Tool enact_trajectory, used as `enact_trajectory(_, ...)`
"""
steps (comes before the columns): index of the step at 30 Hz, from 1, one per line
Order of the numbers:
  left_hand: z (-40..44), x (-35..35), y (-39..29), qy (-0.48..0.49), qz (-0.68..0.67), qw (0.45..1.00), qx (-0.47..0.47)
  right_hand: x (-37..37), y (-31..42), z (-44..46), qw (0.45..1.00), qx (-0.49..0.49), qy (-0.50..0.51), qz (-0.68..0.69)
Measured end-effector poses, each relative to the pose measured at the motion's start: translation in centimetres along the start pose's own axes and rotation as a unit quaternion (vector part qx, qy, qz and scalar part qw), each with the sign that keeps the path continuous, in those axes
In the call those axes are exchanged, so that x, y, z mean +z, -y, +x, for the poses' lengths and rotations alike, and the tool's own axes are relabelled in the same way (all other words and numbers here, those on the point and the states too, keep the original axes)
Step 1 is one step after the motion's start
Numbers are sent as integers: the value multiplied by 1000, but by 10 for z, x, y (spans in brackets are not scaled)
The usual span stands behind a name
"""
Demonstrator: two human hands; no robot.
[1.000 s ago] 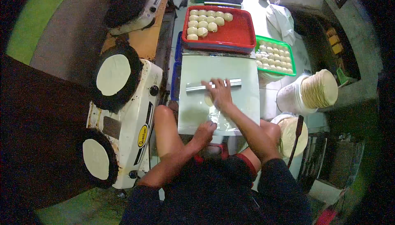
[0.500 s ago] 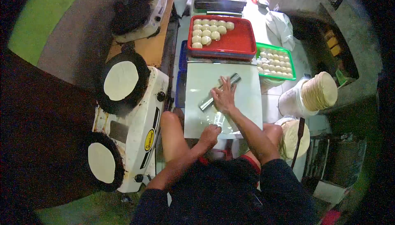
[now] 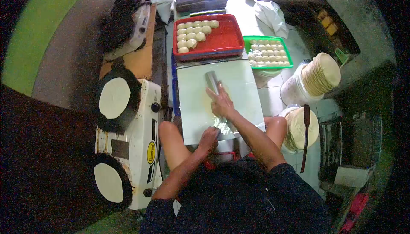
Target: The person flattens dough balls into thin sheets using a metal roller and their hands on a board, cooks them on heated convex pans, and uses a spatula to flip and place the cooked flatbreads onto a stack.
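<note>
My right hand (image 3: 223,105) lies over a shiny metal rolling pin (image 3: 211,79), thumb on one side and fingers on the other. The pin points away from me across a pale, smooth board (image 3: 247,84). A thin, faintly yellowish dough sheet (image 3: 208,105) shows beside the pin; its outline is hard to make out against the board. At the board's near edge my left hand (image 3: 209,138) is closed, and what its fingers hold is hidden. Beyond the board, a red tray (image 3: 228,35) carries rows of round dough balls (image 3: 194,30).
A white two-burner stove (image 3: 145,148) stands left, flat dough rounds (image 3: 114,98) on its dark pans. To the right are a green tray (image 3: 290,61) of dough balls, a stack of flatbreads (image 3: 320,73) on a white bucket, and a dark spatula (image 3: 306,131) over another stack (image 3: 297,125).
The rolling pin has turned from a slant to nearly straight away from me, with my right hand still on it. My left hand stays by the near edge. The whole view has shifted.
</note>
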State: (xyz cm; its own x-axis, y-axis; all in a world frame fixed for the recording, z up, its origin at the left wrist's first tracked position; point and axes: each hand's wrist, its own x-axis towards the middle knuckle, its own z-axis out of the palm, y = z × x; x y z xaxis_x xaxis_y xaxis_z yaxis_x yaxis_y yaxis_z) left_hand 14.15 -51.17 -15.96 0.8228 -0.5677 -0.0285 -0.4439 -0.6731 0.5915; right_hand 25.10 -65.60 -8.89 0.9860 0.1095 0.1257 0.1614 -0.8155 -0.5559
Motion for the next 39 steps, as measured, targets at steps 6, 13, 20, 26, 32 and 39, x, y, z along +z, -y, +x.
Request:
enact_trajectory(6,-3,-1,3,-49,-45,997,29,21,-13,21,993,33,16,-116)
enact_trajectory(13,-6,1,-1,-27,-32,999,12,12,-18,46,997,46,-49,-36)
enact_trajectory(20,-3,-1,5,-31,-26,997,58,24,-19,49,996,-24,72,39)
enact_trajectory(26,-2,-11,-6,15,4,1000,3,7,6,5,982,-86,135,-98)
enact_trajectory(32,2,6,7,46,36,998,-7,-3,-15,-29,981,-103,102,-127)
enact_trajectory(39,3,-11,-5,24,-147,984,-98,-1,-43,-5,992,-105,-24,-60)
